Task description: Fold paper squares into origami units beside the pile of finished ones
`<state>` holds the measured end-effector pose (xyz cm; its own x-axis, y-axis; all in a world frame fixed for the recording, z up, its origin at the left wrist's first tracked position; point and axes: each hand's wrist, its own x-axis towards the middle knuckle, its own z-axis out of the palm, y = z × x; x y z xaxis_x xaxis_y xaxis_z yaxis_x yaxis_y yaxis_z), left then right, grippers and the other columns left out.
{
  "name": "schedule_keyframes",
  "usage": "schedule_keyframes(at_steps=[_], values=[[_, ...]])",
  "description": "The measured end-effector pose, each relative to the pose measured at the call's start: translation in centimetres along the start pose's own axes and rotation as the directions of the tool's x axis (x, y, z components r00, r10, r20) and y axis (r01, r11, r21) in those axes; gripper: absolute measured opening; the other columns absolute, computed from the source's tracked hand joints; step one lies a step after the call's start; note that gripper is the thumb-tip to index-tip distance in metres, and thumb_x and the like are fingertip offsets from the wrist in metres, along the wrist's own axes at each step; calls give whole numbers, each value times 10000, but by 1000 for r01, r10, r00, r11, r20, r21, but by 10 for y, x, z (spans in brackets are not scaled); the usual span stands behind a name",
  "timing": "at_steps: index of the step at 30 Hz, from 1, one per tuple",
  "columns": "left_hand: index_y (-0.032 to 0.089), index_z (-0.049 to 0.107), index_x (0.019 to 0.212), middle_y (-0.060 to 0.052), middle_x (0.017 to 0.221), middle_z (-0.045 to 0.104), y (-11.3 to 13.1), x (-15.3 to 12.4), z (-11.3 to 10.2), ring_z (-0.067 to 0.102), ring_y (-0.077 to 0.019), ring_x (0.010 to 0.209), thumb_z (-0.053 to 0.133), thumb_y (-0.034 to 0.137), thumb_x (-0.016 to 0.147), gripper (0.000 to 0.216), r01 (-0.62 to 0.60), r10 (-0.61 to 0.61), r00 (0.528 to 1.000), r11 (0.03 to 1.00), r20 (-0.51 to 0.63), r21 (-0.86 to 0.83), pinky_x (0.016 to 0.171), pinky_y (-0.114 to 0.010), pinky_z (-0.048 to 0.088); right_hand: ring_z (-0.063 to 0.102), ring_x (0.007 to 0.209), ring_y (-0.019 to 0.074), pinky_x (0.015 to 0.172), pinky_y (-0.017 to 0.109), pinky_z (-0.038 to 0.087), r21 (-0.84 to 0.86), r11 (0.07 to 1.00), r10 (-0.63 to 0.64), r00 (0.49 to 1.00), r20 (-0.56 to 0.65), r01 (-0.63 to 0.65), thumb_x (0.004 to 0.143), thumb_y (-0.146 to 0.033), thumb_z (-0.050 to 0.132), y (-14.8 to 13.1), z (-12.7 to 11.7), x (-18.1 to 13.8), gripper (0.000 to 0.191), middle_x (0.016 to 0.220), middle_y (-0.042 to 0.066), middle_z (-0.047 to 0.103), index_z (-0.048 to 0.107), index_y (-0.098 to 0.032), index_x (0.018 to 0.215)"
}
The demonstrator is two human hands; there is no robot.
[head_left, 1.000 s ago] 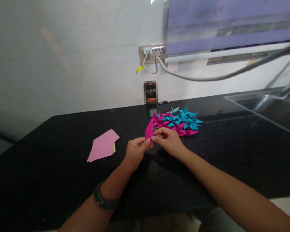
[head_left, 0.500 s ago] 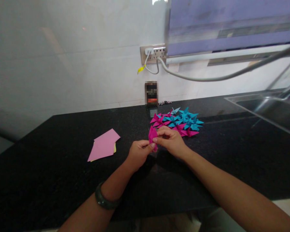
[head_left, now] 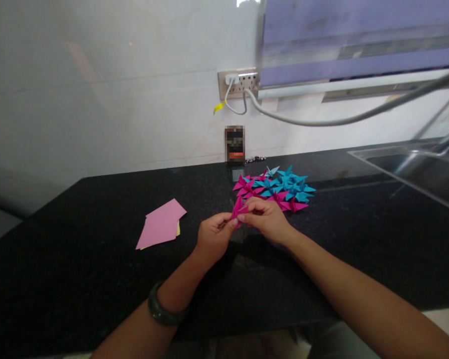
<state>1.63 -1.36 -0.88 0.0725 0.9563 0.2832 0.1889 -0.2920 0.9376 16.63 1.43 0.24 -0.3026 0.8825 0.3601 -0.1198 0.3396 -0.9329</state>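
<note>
A magenta origami crane (head_left: 238,205), its folded points spreading apart, is held just above the dark counter. My left hand (head_left: 216,234) pinches its lower left part between thumb and fingers. On the other side, my right hand (head_left: 266,219) is closed on its right point, thumb in front. Right behind my right hand lies a group of finished paper cranes (head_left: 290,184), several blue and several magenta, with one pale blue at the back. To the left of my left hand rests a small stack of pink paper sheets (head_left: 160,224), a yellow edge showing beneath.
The black counter (head_left: 97,299) runs along a pale tiled wall. Against the wall stands a blurred-out phone (head_left: 235,144), with a beaded string (head_left: 255,159) beside it. A grey cable (head_left: 307,121) hangs from the wall socket (head_left: 238,84). At the far right is a sink (head_left: 426,164).
The magenta paper has gone from a narrow folded form to one with a point pulled out to the right by my right hand. Both hands have barely shifted.
</note>
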Motion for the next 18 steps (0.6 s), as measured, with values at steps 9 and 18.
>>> schedule_keyframes(at_steps=[9, 18], values=[[139, 667, 727, -34, 729, 662, 4, 2, 1, 594, -145, 695, 601, 265, 704, 145, 21, -31, 994, 994, -100, -107, 658, -253, 450, 446, 530, 80, 510, 218, 363, -19, 998, 51, 998, -42, -52, 647, -268, 671, 8, 7, -2, 162, 600, -36, 502, 565, -170, 720], [179, 465, 819, 21, 627, 619, -1, 0, 5, 589, -95, 562, 646, 218, 666, 240, -37, -21, 974, 967, -227, -250, 534, -179, 425, 464, 513, 82, 480, 213, 385, -51, 996, 63, 985, -158, -72, 631, -321, 669, 8, 9, -2, 232, 612, -24, 526, 577, -175, 786]])
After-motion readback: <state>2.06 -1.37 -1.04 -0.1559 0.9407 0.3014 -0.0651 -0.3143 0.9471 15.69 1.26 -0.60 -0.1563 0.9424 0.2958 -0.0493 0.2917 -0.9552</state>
